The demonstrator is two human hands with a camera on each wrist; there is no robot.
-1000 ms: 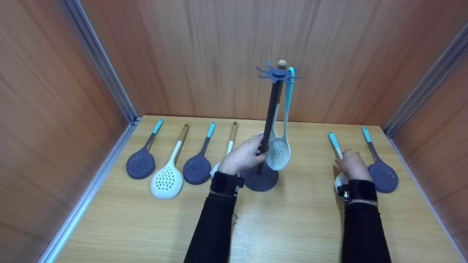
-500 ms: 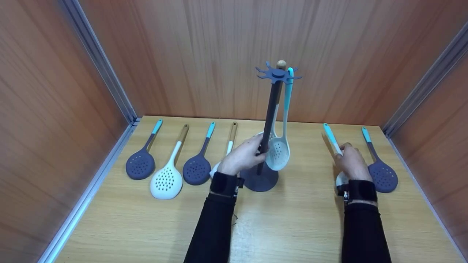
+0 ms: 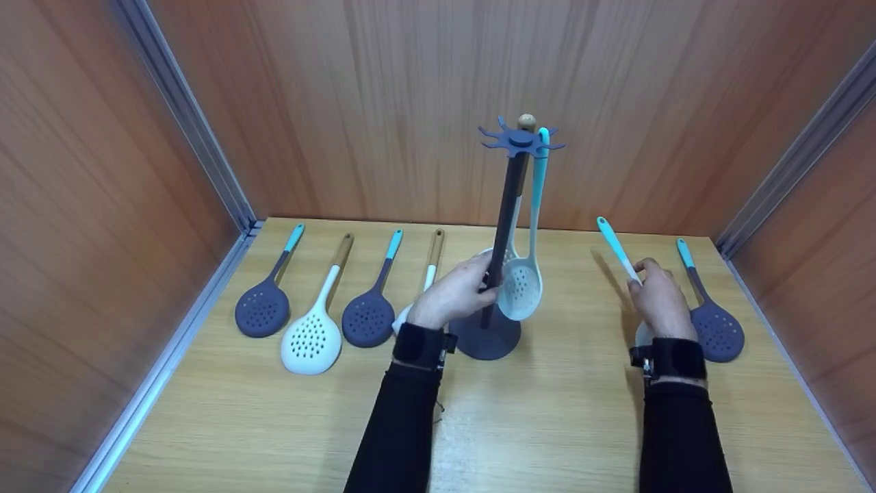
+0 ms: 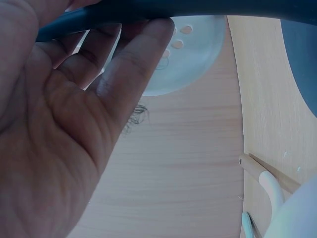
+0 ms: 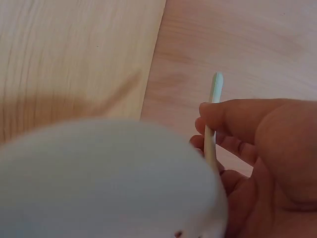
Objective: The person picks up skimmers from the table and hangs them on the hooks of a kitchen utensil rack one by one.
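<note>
His left hand (image 3: 455,293) grips the rack's pole (image 3: 503,233); at three o'clock, his right hand (image 3: 658,302) pinches a white skimmer's handle (image 3: 616,248).

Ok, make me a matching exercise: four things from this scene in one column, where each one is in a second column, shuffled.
Things:
1. white skimmer with teal handle
2. dark rack pole
3. pale blue skimmer
4. dark skimmer at far left

Places:
A. hanging from the rack's top disc
B. lying on the table by the left wall
C. gripped by the left hand
D. pinched by the right hand, handle raised

Pairs: 1-D, 2-C, 3-A, 4-B
</note>
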